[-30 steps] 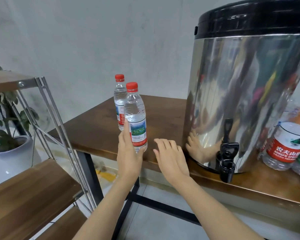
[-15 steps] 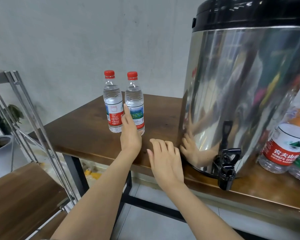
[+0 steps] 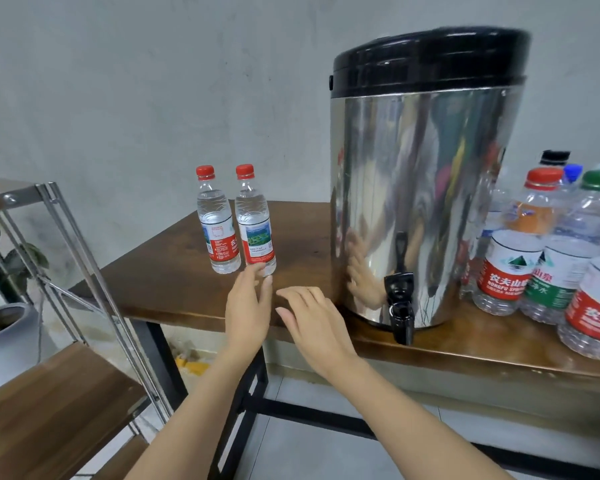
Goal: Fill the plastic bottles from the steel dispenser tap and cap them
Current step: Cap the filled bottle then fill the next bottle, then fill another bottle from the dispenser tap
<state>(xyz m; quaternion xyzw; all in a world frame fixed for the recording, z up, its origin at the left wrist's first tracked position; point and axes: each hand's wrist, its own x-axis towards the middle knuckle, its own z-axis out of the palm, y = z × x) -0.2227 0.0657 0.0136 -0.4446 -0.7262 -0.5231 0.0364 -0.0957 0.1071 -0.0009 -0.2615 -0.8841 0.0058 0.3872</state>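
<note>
Two small capped bottles with red caps stand upright side by side on the brown table (image 3: pixel 174 285): the left bottle (image 3: pixel 217 221) and the right bottle (image 3: pixel 255 220), both full of clear water. My left hand (image 3: pixel 250 303) is just in front of the right bottle, fingers straight, fingertips near its base and holding nothing. My right hand (image 3: pixel 312 317) hovers flat over the table edge, fingers relaxed. The steel dispenser (image 3: pixel 420 188) with a black lid stands to the right, its black tap (image 3: pixel 400 306) hanging over the table's front edge.
Several larger plastic bottles (image 3: pixel 506 268) with red, green, blue and black caps crowd the table right of the dispenser. A metal-framed wooden shelf unit (image 3: pixel 66 393) stands at the left, with a potted plant (image 3: pixel 0 306) behind it. Grey wall behind.
My left hand set the right bottle down beside the other one and let go, drawing back a little. The right hand stayed over the table edge. The camera has tilted up and back.
</note>
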